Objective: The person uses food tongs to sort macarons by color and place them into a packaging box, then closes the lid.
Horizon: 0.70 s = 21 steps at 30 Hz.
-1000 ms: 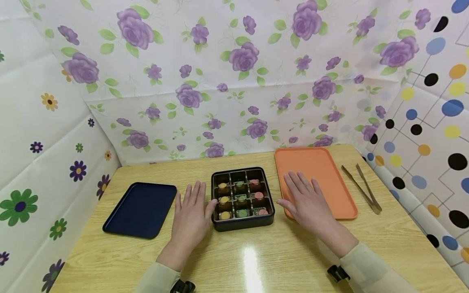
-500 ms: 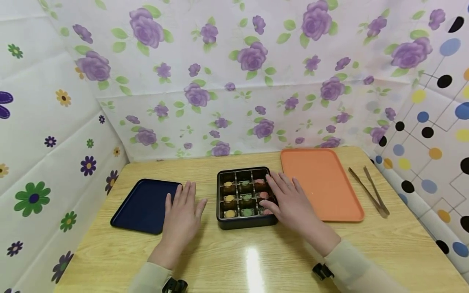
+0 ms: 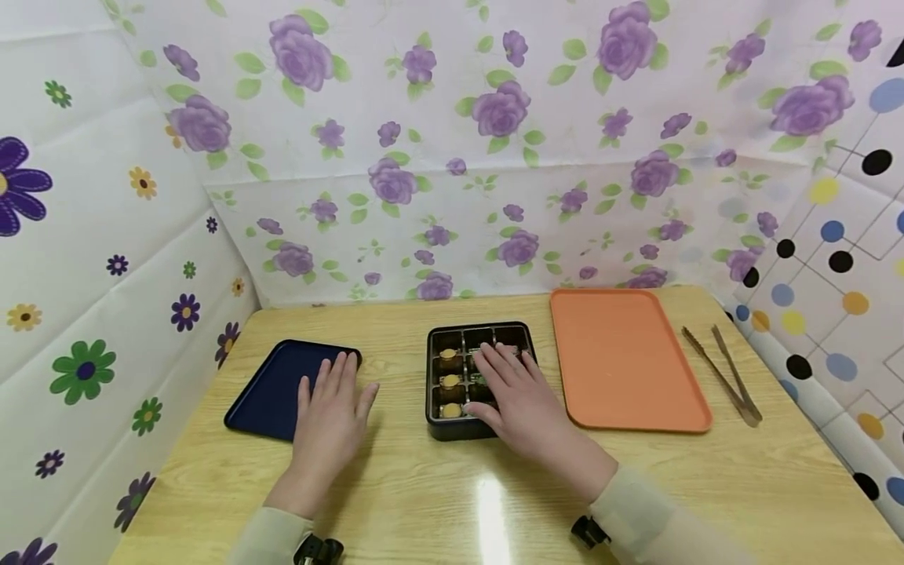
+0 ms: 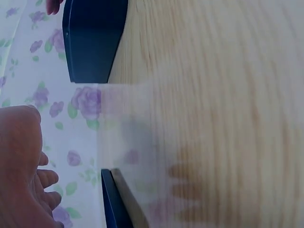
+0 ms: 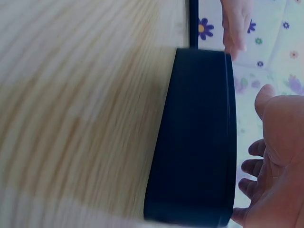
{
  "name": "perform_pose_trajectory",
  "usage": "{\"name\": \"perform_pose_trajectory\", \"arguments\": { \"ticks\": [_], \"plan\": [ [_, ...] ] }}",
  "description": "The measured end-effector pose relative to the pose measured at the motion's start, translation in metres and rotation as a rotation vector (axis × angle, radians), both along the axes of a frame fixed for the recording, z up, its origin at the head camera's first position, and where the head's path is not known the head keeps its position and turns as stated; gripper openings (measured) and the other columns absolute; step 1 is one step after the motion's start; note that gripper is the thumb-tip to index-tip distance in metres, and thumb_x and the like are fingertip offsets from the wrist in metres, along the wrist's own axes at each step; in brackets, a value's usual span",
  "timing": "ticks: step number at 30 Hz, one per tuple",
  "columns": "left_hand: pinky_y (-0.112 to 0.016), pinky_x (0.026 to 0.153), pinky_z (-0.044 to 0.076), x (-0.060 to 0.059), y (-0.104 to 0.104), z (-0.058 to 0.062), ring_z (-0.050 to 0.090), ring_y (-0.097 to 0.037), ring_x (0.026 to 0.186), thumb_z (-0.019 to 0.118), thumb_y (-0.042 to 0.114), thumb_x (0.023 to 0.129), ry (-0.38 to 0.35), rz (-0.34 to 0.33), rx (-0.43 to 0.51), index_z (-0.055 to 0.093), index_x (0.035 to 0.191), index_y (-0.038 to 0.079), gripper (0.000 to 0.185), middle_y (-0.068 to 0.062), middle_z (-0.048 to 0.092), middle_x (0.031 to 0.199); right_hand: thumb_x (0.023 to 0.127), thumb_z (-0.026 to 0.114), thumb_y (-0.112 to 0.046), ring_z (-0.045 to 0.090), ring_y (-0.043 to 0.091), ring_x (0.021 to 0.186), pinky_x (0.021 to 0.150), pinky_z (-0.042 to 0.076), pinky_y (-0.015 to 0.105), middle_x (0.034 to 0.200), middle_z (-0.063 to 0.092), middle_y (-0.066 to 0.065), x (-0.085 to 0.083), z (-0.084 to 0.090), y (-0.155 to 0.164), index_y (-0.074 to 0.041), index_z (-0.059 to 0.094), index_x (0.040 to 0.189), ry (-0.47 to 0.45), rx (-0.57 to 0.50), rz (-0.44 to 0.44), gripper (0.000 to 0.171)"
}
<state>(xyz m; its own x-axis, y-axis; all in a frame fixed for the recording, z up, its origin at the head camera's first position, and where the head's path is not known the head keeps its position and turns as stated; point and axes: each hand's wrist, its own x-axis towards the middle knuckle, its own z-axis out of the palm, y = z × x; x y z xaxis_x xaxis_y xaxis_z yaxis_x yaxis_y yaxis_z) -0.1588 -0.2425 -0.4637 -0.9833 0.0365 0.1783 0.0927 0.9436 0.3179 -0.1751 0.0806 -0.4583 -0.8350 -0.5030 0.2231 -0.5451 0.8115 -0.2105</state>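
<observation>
Reach stage: my right hand (image 3: pixel 519 400) hovers flat, grip released, over the black compartment box (image 3: pixel 452 428) of sweets at mid-bench (image 3: pixel 438 502); my left hand (image 3: pixel 328 420), also released, rests on the blue tray's (image 3: pixel 271 388) near edge. Judged next: curl fingers onto one sweet. Head view alone shows the orange tray (image 3: pixel 625 357) and tongs (image 3: pixel 730 380); right wrist view shows only the box's outer wall (image 5: pixel 194 137).

A black nine-compartment box (image 3: pixel 452 420) of yellow, green and pink sweets sits flat mid-counter, between a navy tray (image 3: pixel 271 388) and an orange tray (image 3: pixel 625 361).
</observation>
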Motion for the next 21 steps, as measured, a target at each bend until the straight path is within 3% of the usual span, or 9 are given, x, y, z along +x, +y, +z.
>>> {"name": "perform_pose_trajectory", "arguments": {
  "ticks": [11, 21],
  "plan": [
    [-0.071, 0.131, 0.0, 0.006, -0.027, 0.002, 0.011, -0.046, 0.167, 0.041, 0.051, 0.121, -0.024, 0.024, 0.015, 0.023, 0.176, 0.002, 0.076, -0.025, 0.022, 0.18, 0.112, 0.049, -0.064, 0.018, 0.032, 0.168, 0.136, 0.013, 0.058, 0.183, 0.021, 0.008, 0.004, -0.001, -0.041, -0.013, 0.027, 0.177, -0.04, -0.044, 0.077, 0.085],
    [-0.073, 0.13, 0.007, 0.008, -0.056, 0.001, 0.017, -0.051, 0.164, 0.034, 0.056, 0.12, 0.0, 0.051, 0.021, 0.026, 0.174, -0.001, 0.079, -0.03, 0.027, 0.176, 0.113, 0.043, -0.065, 0.022, 0.03, 0.168, 0.137, 0.014, 0.052, 0.182, 0.026, 0.008, 0.006, 0.002, -0.081, -0.014, 0.028, 0.177, -0.014, 0.009, 0.142, 0.084]
  ]
}}
